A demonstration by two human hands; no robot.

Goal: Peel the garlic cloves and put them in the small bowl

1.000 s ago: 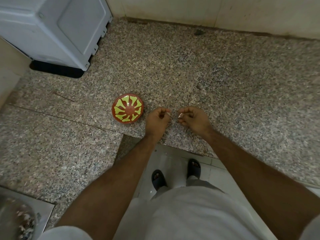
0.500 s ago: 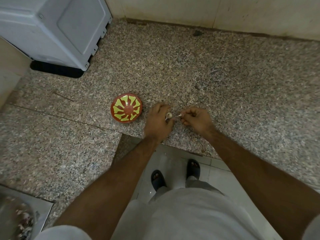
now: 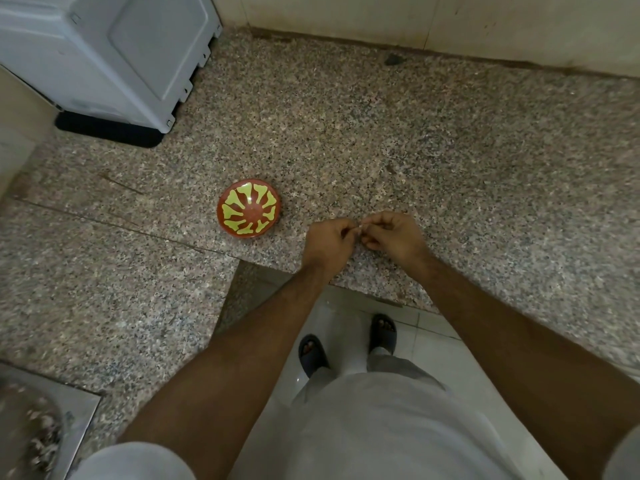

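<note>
A small red bowl [image 3: 248,209] with a yellow pattern sits on the speckled granite counter [image 3: 398,140]. To its right, near the counter's front edge, my left hand [image 3: 329,244] and my right hand [image 3: 393,235] meet fingertip to fingertip. Both have curled fingers and pinch a small pale garlic clove [image 3: 359,227] between them. Only a sliver of the clove shows; most of it is hidden by the fingers. The bowl's inside shows only its pattern.
A white appliance [image 3: 114,53] on a black base stands at the back left. A steel sink [image 3: 41,431] with scraps lies at the lower left. A tiled wall [image 3: 415,15] runs behind the counter. Below the counter edge are white floor tiles and my feet in sandals.
Both hands have drawn closer together, so the clove, plainly visible between them half a second ago, is now mostly covered. The bowl has not moved.
</note>
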